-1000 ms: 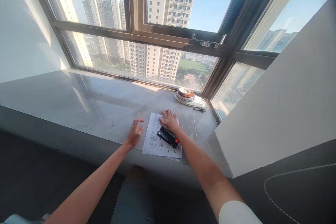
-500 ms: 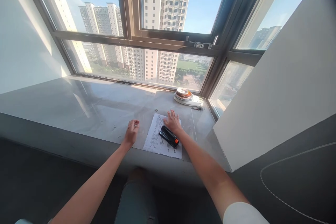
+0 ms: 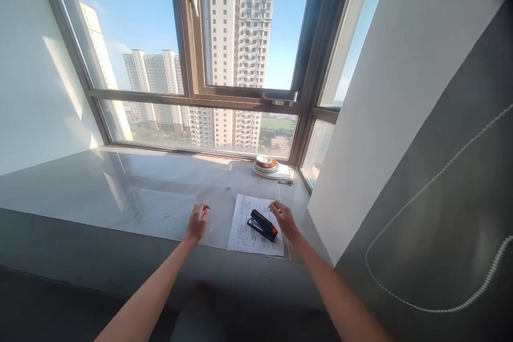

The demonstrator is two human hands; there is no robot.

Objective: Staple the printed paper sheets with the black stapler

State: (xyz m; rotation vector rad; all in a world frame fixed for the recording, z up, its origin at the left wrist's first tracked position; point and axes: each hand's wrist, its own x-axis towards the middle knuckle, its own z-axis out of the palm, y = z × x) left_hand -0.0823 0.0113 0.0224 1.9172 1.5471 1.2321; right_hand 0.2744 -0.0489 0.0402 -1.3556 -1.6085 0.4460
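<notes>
A printed sheet of paper (image 3: 246, 227) lies on the grey window ledge (image 3: 132, 192). A black stapler (image 3: 262, 225) with an orange end rests on the sheet. My right hand (image 3: 282, 215) hovers at the sheet's right edge, just right of the stapler, fingers curled and pinched together; what they hold, if anything, is too small to see. My left hand (image 3: 197, 220) rests on the ledge left of the sheet, fingers curled inward with nothing visible in them.
A round white dish with an orange top (image 3: 267, 166) sits at the back right corner of the ledge, a small dark item (image 3: 286, 182) beside it. A white wall (image 3: 385, 117) rises on the right. Windows stand behind the ledge.
My right hand has lifted off the top of the sheet and moved to its right edge, fingers now pinched. My left hand has curled its fingers in. The view has tilted up.
</notes>
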